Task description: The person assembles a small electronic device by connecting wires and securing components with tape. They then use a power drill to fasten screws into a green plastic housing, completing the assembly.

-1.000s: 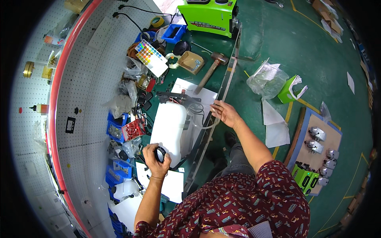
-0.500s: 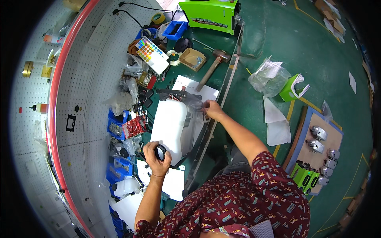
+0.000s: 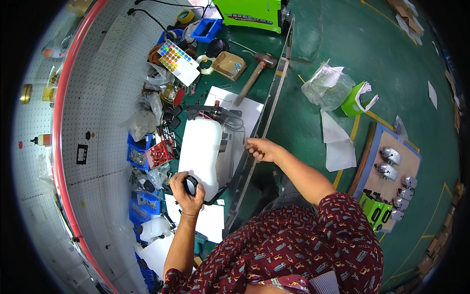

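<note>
A white plastic tank (image 3: 199, 152) lies on the bench in front of me, with a dark metal frame piece (image 3: 215, 111) across its far end. At its near end my left hand (image 3: 186, 194) is closed around a round black ring-shaped cap (image 3: 191, 184). Beside the tank's right side, over the bench edge, my right hand (image 3: 263, 149) has its fingers pinched together. What they hold, if anything, is too small to make out. Thin tubing (image 3: 238, 125) loops between the frame piece and this hand.
A hammer (image 3: 255, 78) lies beyond the tank, beside a cardboard tray (image 3: 229, 65) of small parts. Blue bins (image 3: 138, 156) and bagged parts line the left. A green machine (image 3: 249, 13) stands at the far end. A metal rail (image 3: 268, 117) edges the bench's right side.
My right hand has drawn back from the frame piece, toward me and away from the tank, exposing the looped tubing. My left hand stays on the black cap. The whole view has shifted slightly.
</note>
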The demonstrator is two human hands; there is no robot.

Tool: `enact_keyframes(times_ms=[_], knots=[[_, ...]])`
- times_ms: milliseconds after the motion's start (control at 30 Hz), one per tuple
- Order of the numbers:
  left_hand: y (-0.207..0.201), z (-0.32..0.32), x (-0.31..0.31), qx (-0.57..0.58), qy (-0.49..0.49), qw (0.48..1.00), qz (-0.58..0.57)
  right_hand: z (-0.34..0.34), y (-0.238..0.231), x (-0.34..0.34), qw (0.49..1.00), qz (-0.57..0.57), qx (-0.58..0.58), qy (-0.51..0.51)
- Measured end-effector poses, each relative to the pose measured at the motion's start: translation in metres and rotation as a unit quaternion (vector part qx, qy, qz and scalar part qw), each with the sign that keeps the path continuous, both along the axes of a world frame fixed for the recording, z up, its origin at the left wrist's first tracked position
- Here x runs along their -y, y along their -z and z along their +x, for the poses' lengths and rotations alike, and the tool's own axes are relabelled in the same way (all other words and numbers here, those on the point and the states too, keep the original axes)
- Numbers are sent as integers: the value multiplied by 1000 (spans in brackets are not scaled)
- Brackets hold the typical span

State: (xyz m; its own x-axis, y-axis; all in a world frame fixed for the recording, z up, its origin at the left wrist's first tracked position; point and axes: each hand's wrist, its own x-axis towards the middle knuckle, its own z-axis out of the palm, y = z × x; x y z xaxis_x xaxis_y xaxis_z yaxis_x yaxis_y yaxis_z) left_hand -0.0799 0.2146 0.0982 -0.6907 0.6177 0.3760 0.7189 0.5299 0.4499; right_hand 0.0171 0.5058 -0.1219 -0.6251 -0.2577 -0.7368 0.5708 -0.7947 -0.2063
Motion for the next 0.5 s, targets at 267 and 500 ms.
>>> enact_keyframes(times_ms=[267, 500], knots=[[-2, 1, -2, 6, 0, 1000, -8, 0, 2, 4, 991, 102, -26, 80], [0, 4, 3, 24, -10, 1000, 1, 7, -5, -46, 934, 333, -104, 69]])
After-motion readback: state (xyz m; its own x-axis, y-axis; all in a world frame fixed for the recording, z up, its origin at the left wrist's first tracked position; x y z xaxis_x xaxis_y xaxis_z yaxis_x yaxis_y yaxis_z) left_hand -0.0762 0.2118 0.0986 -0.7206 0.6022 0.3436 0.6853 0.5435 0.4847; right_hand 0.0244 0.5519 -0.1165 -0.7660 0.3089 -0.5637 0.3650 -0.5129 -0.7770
